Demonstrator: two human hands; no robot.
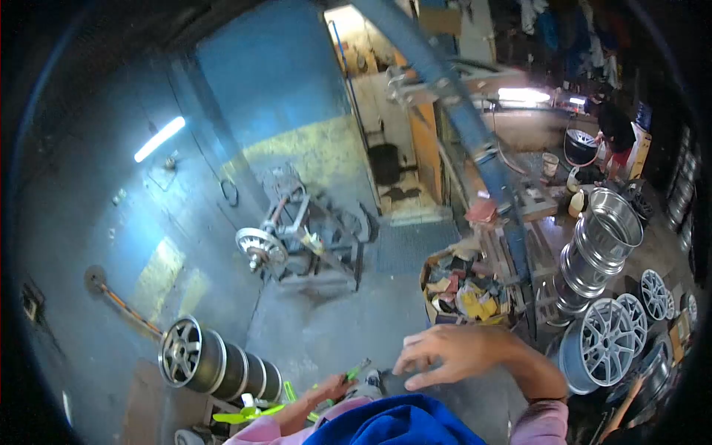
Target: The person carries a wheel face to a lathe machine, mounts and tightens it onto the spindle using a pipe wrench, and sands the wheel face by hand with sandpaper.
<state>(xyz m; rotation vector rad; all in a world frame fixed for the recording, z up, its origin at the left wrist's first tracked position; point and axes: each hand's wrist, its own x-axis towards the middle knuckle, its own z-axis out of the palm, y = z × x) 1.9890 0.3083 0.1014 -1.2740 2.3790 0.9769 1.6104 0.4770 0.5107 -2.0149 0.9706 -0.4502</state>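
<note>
My left hand (335, 387) is low in the middle, its fingers closed round a slim green tool (360, 368) whose exact kind I cannot make out. My right hand (456, 354) is raised in front of my body, fingers apart and slightly bent, holding nothing. Blue cloth (400, 423) covers my front between the two pink sleeves. Bright green objects (248, 415) lie beside my left forearm. Just beyond my right hand stands a box (429, 285) heaped with yellow, red and dark scraps.
At lower left lies a row of wheel rims (222, 363). A machine (319, 259) carrying a round disc (259, 248) stands by the wall. Shiny rim barrels (601, 237) and grey spoked rims (608, 345) fill the right. A blue post (475, 133) slants down; another person (615, 133) works beyond.
</note>
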